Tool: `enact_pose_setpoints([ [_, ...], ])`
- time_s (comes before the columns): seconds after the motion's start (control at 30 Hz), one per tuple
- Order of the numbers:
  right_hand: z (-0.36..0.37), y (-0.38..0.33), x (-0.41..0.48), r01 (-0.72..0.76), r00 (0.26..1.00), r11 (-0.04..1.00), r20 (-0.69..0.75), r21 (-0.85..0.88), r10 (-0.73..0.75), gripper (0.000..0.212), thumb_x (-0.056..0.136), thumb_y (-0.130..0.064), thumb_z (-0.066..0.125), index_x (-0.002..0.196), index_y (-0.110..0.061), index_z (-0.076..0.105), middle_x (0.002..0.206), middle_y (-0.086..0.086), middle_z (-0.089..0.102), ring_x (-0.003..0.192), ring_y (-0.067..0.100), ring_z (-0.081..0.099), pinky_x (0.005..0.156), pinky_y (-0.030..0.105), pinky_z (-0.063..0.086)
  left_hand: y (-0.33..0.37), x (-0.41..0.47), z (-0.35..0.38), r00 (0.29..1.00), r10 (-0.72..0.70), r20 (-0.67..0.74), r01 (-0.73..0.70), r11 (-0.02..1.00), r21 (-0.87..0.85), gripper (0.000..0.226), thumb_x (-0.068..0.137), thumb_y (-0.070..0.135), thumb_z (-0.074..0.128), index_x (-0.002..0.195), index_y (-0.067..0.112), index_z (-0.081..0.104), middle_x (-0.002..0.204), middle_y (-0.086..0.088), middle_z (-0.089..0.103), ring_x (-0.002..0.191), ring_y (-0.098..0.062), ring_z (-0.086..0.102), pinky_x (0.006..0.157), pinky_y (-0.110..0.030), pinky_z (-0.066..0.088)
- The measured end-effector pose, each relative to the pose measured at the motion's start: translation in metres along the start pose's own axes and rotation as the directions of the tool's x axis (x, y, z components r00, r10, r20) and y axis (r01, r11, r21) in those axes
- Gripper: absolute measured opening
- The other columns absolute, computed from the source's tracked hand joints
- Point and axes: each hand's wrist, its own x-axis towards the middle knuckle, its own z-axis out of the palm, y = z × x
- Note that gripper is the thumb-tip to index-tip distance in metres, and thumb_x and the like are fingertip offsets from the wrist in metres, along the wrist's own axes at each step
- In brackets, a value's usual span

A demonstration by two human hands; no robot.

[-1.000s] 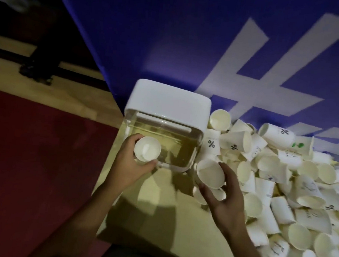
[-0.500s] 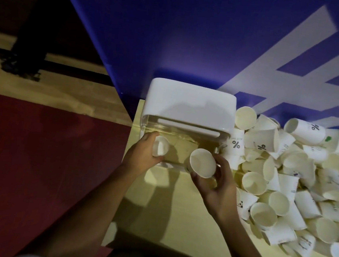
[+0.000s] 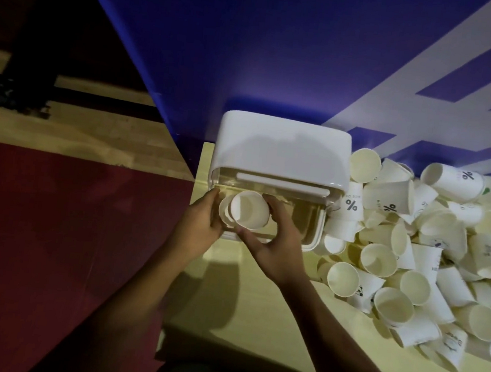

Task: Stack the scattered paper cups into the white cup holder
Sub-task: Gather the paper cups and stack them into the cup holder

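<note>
the white plastic cup holder with a clear front (image 3: 281, 150) stands at the far left of the pale yellow table (image 3: 254, 323), against the blue banner wall (image 3: 282, 53). just in front of its clear face both hands meet. the left hand (image 3: 200, 226) curls its fingers round a white paper cup (image 3: 222, 211) that is mostly hidden. the right hand (image 3: 280, 247) wraps thumb and fingers round a second white paper cup (image 3: 249, 210), mouth toward the camera, pressed against the first as if nesting the two. the heap of loose white paper cups (image 3: 432, 245) lies to the right, touching the holder's side.

the likely trouble is at the join: if the two cups meet tilted, a rim may crumple or jam instead of sliding home, and a hard squeeze would dent the thin paper. the right forearm also sits near the heap, so a wide swing back could roll cups off the table's near edge.
</note>
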Motion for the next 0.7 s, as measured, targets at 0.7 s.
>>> enact_pose_setpoints([
  [0.7,0.032,0.04,0.027,-0.064,0.931,0.927,0.312,-0.369,0.188,0.084,0.087,-0.05,0.073,0.157,-0.037,0.03,0.148,-0.004,0.055,0.13,0.024,0.055,0.106,0.042,0.047,0.011,0.018,0.011,0.997,0.005,0.075,-0.028,0.949,0.313,0.03,0.091,0.0,0.061,0.116,0.015,0.07,0.095,-0.007,0.071,0.086,-0.023,0.069,0.069,-0.029,0.05],
])
